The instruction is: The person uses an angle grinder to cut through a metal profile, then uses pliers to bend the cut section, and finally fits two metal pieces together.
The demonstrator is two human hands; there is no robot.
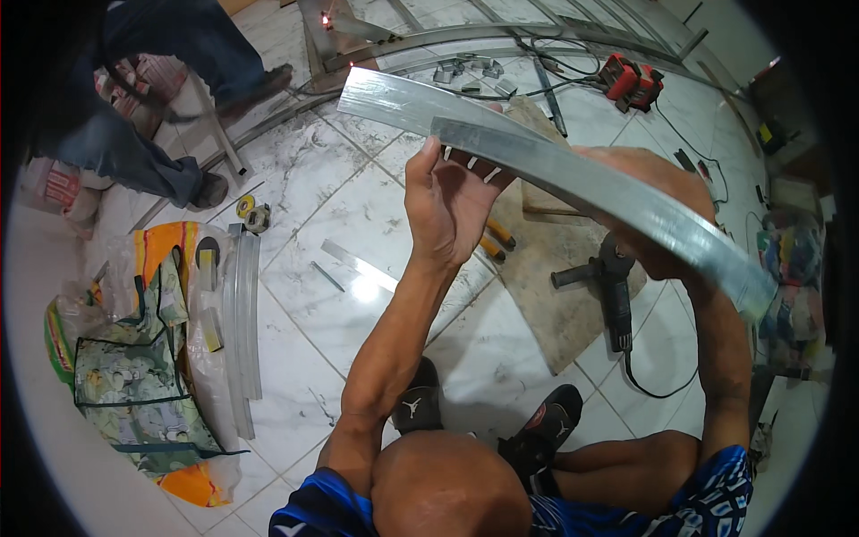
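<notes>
Two shiny metal profiles are held up before me, overlapping lengthwise. The longer front profile (617, 199) runs from the middle toward the right, and the back profile (385, 100) sticks out past it at the upper left. My left hand (454, 199) grips them from below near the overlap, its thumb against the front one's end and its fingers behind. My right hand (651, 174) is closed around the front profile farther right; most of its fingers are hidden by the metal. Below the right hand, an angle grinder (616, 300) with a side handle lies on a brown board (559, 331).
A red machine (632, 82) with cables stands at the far right, near metal offcuts (470, 67) and a welded frame (429, 36). Another person's legs (134, 134) are at the upper left. Metal strips (243, 331) and a patterned bag (130, 380) lie left.
</notes>
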